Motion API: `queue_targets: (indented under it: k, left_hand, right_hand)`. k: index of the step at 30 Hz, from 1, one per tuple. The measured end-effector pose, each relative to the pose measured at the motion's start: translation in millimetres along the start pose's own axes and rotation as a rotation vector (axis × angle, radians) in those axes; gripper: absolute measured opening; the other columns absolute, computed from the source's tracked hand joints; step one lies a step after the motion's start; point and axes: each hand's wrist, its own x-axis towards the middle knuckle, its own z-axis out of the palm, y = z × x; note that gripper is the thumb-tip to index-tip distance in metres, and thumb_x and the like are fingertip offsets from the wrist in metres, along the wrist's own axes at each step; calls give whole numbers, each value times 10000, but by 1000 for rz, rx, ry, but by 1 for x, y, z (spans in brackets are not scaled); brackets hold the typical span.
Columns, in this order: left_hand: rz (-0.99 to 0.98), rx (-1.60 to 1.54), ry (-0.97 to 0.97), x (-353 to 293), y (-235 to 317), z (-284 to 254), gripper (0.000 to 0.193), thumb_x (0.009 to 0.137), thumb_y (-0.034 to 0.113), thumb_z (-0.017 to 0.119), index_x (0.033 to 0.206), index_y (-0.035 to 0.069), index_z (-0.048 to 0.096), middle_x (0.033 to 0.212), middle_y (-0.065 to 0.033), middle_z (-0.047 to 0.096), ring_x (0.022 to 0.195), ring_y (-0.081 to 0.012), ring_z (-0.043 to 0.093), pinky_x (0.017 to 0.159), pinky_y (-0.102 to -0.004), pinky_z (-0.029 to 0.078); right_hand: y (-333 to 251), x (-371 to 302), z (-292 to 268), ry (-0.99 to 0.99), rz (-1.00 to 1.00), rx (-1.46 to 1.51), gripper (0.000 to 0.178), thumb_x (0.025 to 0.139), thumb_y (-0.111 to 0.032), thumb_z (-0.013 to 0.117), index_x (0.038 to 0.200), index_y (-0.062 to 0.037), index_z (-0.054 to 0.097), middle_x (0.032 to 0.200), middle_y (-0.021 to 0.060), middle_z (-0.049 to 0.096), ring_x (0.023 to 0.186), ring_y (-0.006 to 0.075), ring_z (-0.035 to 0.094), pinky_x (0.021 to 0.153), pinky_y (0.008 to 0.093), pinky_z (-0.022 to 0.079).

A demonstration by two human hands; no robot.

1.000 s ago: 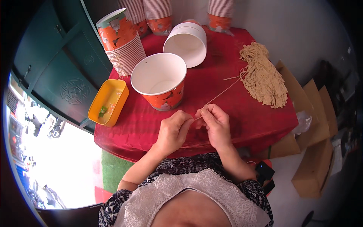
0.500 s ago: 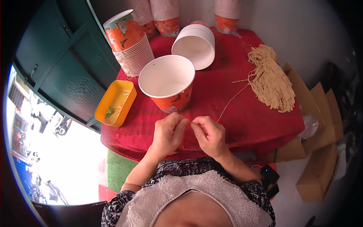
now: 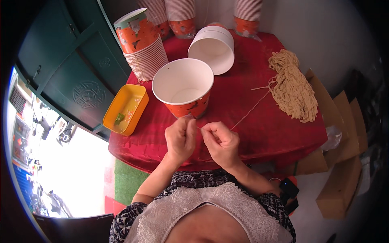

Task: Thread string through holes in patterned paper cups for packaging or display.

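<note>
A thin beige cord (image 3: pixel 252 110) runs from the skein of cords (image 3: pixel 292 91) at the table's right to my hands. My right hand (image 3: pixel 221 142) pinches it between thumb and fingers. My left hand (image 3: pixel 180 138) is closed close by, fingertips pressed together on the cord's other end, which they mostly hide. Just beyond both hands stands an upright orange-patterned paper bucket (image 3: pixel 187 106) with a white inside and a small hole below its rim. Neither hand grips the bucket.
A yellow plastic box (image 3: pixel 137 117) with small bits sits at the left. Behind are a tall stack of paper buckets (image 3: pixel 146 58) and white-lined buckets (image 3: pixel 216 54) lying on their side. All rest on a red tablecloth (image 3: pixel 263 137). Cardboard boxes (image 3: pixel 338 186) stand at the right.
My hands have drawn slightly apart, with the left one moving a little up and left, so a short stretch of cord shows between them. The whole view has shifted slightly.
</note>
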Motion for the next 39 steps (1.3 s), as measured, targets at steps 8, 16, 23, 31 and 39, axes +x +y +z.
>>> queue_targets:
  k: [8, 16, 23, 31, 39]
  left_hand:
    - [-62, -70, 277, 15, -14, -25, 277, 971, 17, 523, 705, 30, 448, 580, 11, 449, 501, -51, 369, 457, -223, 305]
    - [-52, -63, 215, 11, -16, -30, 259, 938, -43, 530, 698, 20, 456, 594, -2, 467, 513, -53, 398, 471, -219, 326]
    - [-47, -92, 200, 14, -17, -32, 228, 918, -59, 541, 710, 11, 480, 598, -16, 483, 512, -66, 416, 474, -225, 339]
    - [143, 11, -32, 73, 12, -54, 108, 900, -16, 566, 792, -16, 556, 622, -72, 519, 528, -138, 489, 509, -260, 397]
    - [295, 211, -686, 136, -3, -47, 354, 887, 61, 561, 1234, -4, 549, 1150, -189, 578, 1089, -356, 558, 897, -414, 471]
  right_hand:
    - [8, 26, -2, 170, 56, 6, 104, 887, 17, 637, 817, -24, 572, 607, -79, 486, 539, -26, 400, 456, 185, 308]
    - [26, 40, 6, 192, 44, 40, 137, 885, 37, 631, 797, -23, 547, 600, -74, 460, 536, -22, 386, 454, 184, 304]
    - [26, 46, 10, 190, 9, -37, 146, 874, 52, 634, 793, -22, 538, 595, -68, 468, 533, -21, 394, 450, 185, 313]
    - [28, 50, 14, 183, 1, -64, 142, 880, 42, 633, 784, -18, 547, 582, -67, 475, 521, -29, 396, 443, 182, 301]
    - [27, 52, 18, 203, 11, -73, 128, 874, 38, 643, 785, -12, 566, 575, -74, 480, 514, -34, 385, 442, 180, 284]
